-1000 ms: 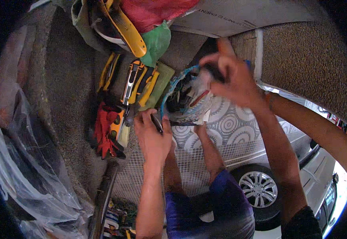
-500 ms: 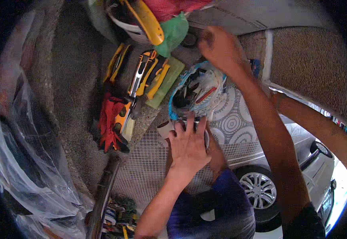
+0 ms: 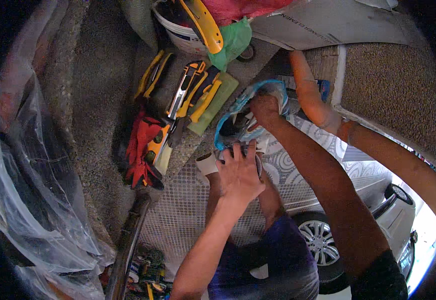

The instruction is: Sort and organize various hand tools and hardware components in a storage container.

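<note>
My left hand (image 3: pixel 238 172) rests palm down with spread fingers over a round object, mostly hidden, below a blue-rimmed plastic bag (image 3: pixel 230 120) of small dark items. A white cylinder (image 3: pixel 206 163) lies beside that hand. My right hand (image 3: pixel 263 107) is inside the bag, its fingertips hidden among the contents. Left of the bag lie a utility knife (image 3: pixel 180 90), yellow-handled tools (image 3: pixel 205 102), an olive-green slab (image 3: pixel 223 95), a second yellow-handled tool (image 3: pixel 148 75) and red-and-black gloves (image 3: pixel 143 155).
A bucket (image 3: pixel 180 35) with yellow and green items stands at the top. Plastic sheeting (image 3: pixel 38 190) hangs left. A dark pipe (image 3: pixel 125 250) runs low. Another arm (image 3: pixel 393 152) extends from the right. A car wheel (image 3: pixel 318 240) is at lower right; my legs are below.
My right hand has come down from above into the bag. My left hand has moved right and spread over the round object; the dark item it held earlier is not visible.
</note>
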Demonstrator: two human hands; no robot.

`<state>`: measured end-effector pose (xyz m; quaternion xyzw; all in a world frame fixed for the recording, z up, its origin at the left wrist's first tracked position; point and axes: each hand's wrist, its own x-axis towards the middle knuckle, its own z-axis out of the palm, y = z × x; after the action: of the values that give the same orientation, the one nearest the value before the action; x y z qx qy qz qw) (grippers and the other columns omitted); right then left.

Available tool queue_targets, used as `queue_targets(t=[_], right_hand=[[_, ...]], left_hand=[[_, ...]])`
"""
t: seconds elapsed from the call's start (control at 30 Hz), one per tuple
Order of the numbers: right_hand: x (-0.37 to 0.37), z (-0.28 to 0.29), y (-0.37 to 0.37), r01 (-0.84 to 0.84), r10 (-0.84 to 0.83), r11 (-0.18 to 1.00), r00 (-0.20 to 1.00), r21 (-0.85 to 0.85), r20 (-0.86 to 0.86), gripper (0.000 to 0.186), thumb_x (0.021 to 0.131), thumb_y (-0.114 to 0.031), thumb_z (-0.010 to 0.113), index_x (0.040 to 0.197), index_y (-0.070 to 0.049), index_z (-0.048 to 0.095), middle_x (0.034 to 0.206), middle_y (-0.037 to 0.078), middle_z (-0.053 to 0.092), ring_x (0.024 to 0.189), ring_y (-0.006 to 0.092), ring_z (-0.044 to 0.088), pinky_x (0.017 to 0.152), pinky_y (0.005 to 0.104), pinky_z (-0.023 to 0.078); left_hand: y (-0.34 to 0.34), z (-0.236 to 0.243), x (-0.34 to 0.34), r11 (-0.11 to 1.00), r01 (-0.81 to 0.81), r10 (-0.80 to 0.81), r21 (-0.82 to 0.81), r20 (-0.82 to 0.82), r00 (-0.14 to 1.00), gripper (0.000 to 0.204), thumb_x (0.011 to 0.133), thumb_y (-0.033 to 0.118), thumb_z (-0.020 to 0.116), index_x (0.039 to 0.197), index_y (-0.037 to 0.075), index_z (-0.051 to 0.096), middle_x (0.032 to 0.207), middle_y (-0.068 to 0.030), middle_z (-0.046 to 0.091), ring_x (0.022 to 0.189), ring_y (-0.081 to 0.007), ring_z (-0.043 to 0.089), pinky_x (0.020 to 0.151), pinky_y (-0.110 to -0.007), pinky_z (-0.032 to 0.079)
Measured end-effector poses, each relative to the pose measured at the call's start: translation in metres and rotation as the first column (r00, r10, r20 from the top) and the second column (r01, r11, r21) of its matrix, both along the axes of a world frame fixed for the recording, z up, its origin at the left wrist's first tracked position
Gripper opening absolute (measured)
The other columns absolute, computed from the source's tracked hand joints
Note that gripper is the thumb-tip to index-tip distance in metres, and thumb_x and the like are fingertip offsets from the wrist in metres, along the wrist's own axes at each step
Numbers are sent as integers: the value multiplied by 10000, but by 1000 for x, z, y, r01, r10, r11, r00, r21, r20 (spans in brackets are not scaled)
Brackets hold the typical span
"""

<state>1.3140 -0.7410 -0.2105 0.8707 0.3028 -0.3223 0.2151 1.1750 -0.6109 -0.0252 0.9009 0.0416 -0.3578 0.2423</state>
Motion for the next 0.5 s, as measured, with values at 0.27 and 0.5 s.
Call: queue_targets(t=[0.27,0.5], right_hand=[[-4,11,-5,28,-32,993,999,116,38,228,837,-252,582,882,-106,752,907,108,716,843,274,689,716,456,548],[-2,27,-35,-138,138,990,990,-6,38,182,832,-166,577,885,-117,744,888,92,691,881,252,675,672,429,537]], left_hand=[[6,-2,-3,997,-58,61,-53,63,996,882,574,236,776,1374,98,431,1299,-172,443,1162,-373,463,885,-543,421],[9,4,-8,978,-54,59,-200,17,998,674,606,190,744,1233,77,525,1237,-172,468,1161,-380,465,900,-555,411]])
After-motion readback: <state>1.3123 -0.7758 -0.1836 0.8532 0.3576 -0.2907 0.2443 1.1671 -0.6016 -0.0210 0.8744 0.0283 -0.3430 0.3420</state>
